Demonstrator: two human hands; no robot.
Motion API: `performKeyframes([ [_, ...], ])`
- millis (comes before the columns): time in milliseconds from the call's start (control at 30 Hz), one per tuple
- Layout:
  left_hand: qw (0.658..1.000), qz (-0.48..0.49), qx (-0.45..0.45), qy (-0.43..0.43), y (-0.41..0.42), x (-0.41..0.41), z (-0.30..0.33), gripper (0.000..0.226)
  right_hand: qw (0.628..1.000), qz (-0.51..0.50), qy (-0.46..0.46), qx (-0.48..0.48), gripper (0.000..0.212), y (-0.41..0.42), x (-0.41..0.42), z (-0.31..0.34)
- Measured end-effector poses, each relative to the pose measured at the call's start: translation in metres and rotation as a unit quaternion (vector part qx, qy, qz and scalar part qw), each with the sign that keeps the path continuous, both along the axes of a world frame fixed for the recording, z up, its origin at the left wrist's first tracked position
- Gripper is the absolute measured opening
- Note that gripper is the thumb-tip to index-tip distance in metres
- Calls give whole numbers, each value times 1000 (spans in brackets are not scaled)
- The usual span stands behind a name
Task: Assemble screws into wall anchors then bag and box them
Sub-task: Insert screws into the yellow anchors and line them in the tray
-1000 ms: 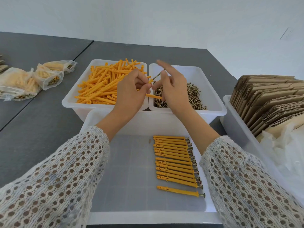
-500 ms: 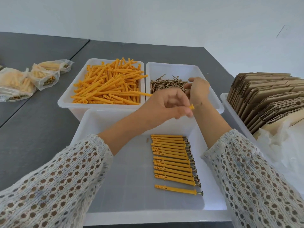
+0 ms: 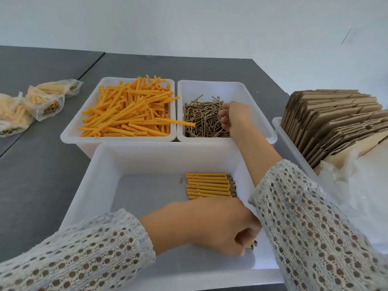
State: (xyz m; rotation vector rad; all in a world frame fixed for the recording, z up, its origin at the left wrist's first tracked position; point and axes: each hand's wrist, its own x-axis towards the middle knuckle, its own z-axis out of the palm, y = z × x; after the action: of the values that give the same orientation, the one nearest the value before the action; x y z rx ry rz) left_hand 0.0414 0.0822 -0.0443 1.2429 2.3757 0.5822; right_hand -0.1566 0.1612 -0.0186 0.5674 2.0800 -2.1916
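Observation:
My left hand (image 3: 212, 225) is low in the near white tray (image 3: 98, 181), fingers curled round an assembled anchor whose screw head (image 3: 250, 246) peeks out at its fingertips. It covers the near end of the row of assembled orange anchors (image 3: 207, 185). My right hand (image 3: 233, 116) reaches into the far right bin (image 3: 247, 91), its curled fingers down in the pile of brass screws (image 3: 203, 120); whether it holds one is hidden. Loose orange anchors (image 3: 128, 110) fill the far left bin (image 3: 71, 131).
Filled plastic bags (image 3: 44, 101) lie on the grey table at far left. A white bin of flat cardboard boxes (image 3: 336, 122) stands at right, with crumpled clear plastic bags (image 3: 361, 185) in front of it.
My left hand carried the assembled anchor from in front of the bins down into the near tray, over the row. My right hand stayed at the screw bin and went down into the screws.

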Motion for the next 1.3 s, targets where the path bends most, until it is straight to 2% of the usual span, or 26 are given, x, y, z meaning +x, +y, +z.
performKeyframes([
  [67,1000,-21,4,-7,2,3,-2,12,1000,3,-2,7,25,0,-1,-1],
  [433,992,-59,-30,107,3,5,-8,17,1000,5,22,16,26,0,-5,-7],
  [767,997,27,-21,75,6,5,-15,20,999,15,36,37,26,-1,-6,-10],
  [1100,999,35,-4,27,5,3,-15,21,997,24,29,63,25,-3,-6,-9],
  [1233,993,70,23,91,-1,-10,1,36,993,40,44,103,24,-4,-6,-11],
  [1300,980,126,73,137,-12,-25,16,32,987,45,62,142,24,-4,-7,-14],
])
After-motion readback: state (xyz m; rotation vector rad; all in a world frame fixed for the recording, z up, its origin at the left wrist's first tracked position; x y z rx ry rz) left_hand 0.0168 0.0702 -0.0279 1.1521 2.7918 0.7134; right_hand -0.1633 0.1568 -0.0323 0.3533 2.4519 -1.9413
